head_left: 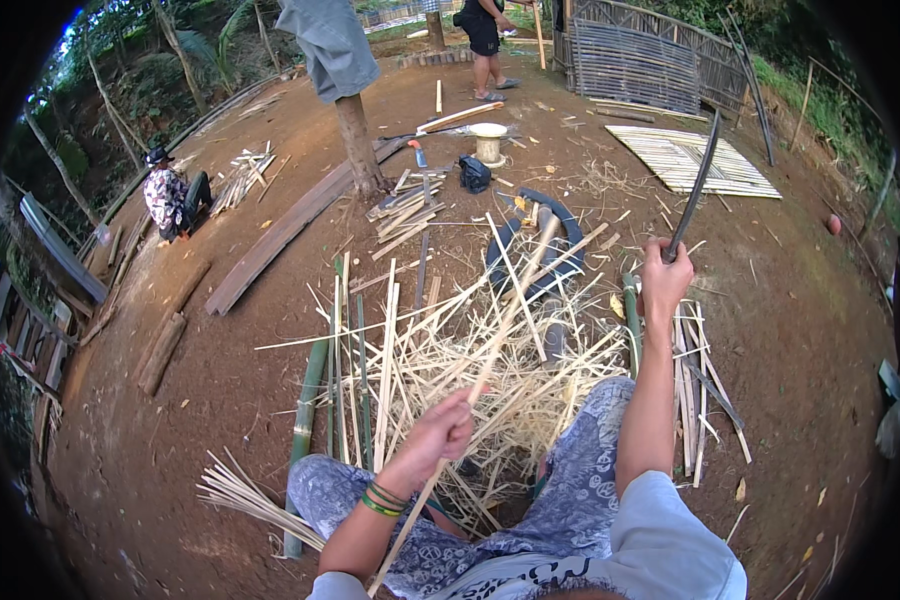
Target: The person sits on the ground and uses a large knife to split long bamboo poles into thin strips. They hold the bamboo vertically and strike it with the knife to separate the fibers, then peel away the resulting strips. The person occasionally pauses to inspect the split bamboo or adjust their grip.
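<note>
My left hand [440, 432] is closed around a long pale bamboo strip [502, 335], which slants from beside my lap up and away over the shavings. Raised off to the right, my right hand [667, 272] grips a machete [700, 178] by its handle, its dark blade pointing up and clear of the strip. A heap of pale shavings and thin strips [530, 390] lies in front of my bent legs. Beyond it is a black tyre-like ring [570, 222], partly covered by strips. Green bamboo poles [311, 400] border the heap on the left.
Cut strips [255, 500] lie by my left knee, and more strips [698, 390] to the right with a metal blade among them. A tree trunk [355, 145], plank [290, 235], spool [488, 148] and bamboo panel [695, 160] are farther off. One person [175, 195] sits left; another [485, 45] stands behind.
</note>
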Motion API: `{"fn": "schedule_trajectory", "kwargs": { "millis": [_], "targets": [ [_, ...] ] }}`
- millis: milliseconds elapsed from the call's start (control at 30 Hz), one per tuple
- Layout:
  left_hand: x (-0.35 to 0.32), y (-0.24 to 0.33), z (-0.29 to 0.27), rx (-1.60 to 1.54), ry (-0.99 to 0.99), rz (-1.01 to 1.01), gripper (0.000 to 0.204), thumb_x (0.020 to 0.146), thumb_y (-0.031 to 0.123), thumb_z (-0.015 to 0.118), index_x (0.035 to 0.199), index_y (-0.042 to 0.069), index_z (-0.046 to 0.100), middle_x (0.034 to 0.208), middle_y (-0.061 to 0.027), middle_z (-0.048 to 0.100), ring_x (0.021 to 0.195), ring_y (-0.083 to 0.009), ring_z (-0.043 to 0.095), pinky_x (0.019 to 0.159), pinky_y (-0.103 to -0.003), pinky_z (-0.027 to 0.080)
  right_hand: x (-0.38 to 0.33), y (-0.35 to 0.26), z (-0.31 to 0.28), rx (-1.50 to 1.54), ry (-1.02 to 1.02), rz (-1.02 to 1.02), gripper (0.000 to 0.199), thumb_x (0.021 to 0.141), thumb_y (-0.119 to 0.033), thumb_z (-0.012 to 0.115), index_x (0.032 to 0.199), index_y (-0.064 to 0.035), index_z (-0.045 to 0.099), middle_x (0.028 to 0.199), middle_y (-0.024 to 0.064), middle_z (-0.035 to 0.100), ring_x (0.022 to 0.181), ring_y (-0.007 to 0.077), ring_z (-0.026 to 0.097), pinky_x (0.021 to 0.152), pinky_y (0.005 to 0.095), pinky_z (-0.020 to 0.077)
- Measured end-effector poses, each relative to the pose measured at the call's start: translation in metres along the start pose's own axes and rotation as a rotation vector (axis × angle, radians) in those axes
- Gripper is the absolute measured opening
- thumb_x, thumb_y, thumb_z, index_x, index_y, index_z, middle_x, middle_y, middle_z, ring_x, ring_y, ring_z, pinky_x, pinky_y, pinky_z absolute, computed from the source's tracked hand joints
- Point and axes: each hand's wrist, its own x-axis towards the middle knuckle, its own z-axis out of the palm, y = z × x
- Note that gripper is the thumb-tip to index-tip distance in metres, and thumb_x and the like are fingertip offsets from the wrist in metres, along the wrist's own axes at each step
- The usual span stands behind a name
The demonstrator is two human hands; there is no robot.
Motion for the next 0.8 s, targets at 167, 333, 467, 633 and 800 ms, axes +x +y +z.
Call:
{"fn": "schedule_trajectory", "kwargs": {
  "millis": [167,333,467,633,800],
  "targets": [
    [-0.013,0.051,-0.021,0.033,0.239,0.307,0.038,0.109,0.023,0.03,0.135,0.009,0.053,0.063,0.0088,0.033,0.046,-0.0034,0.028,0.039,-0.018,0.026,-0.028,-0.028,0.0,-0.3,-0.425,0.198,0.09,0.075,-0.014,0.071,0.148,0.0127,0.027,0.083,0.023,0.07,0.081,0.0362,0.07,0.078,0.0424,0.053],
    [-0.026,0.124,-0.022,0.096,0.397,0.611,0.037,0.109,0.031,0.036,0.134,0.011,0.055,0.064,0.0095,0.033,0.047,-0.002,0.028,0.039,-0.018,0.024,-0.046,0.008,0.019,-0.226,-0.63,0.101,0.086,0.072,-0.01,0.07,0.147,0.0114,0.032,0.081,0.0205,0.07,0.074,0.0328,0.069,0.074,0.0407,0.0533],
    [-0.048,0.202,-0.016,0.162,0.504,0.964,0.033,0.109,0.027,0.038,0.132,0.01,0.055,0.066,0.0079,0.034,0.051,-0.0019,0.03,0.042,-0.019,0.026,-0.065,-0.034,0.021,-0.046,-0.694,0.151,0.076,0.077,-0.012,0.064,0.146,0.0082,0.038,0.082,0.0198,0.07,0.076,0.0295,0.069,0.074,0.0392,0.0528],
    [-0.063,0.271,-0.017,0.173,0.494,1.484,0.03,0.11,0.024,0.036,0.13,0.006,0.049,0.075,-0.001,0.052,0.074,-0.0101,0.05,0.072,-0.026,0.045,-0.087,-0.033,0.037,0.01,-0.714,0.063,0.067,0.081,-0.019,0.063,0.141,0.0087,0.046,0.078,0.0155,0.068,0.069,0.0226,0.065,0.068,0.0367,0.051],
    [-0.053,0.247,-0.037,0.423,0.847,1.566,0.025,0.109,0.019,0.029,0.126,0.004,0.04,0.121,-0.0206,0.063,0.107,-0.0223,0.061,0.094,-0.034,0.049,-0.146,-0.096,0.016,0.563,-0.971,0.391,0.039,0.091,-0.021,0.071,0.118,0.0038,0.061,0.067,0.0076,0.065,0.04,0.0061,0.047,0.035,0.0227,0.0351]
  ]
}}
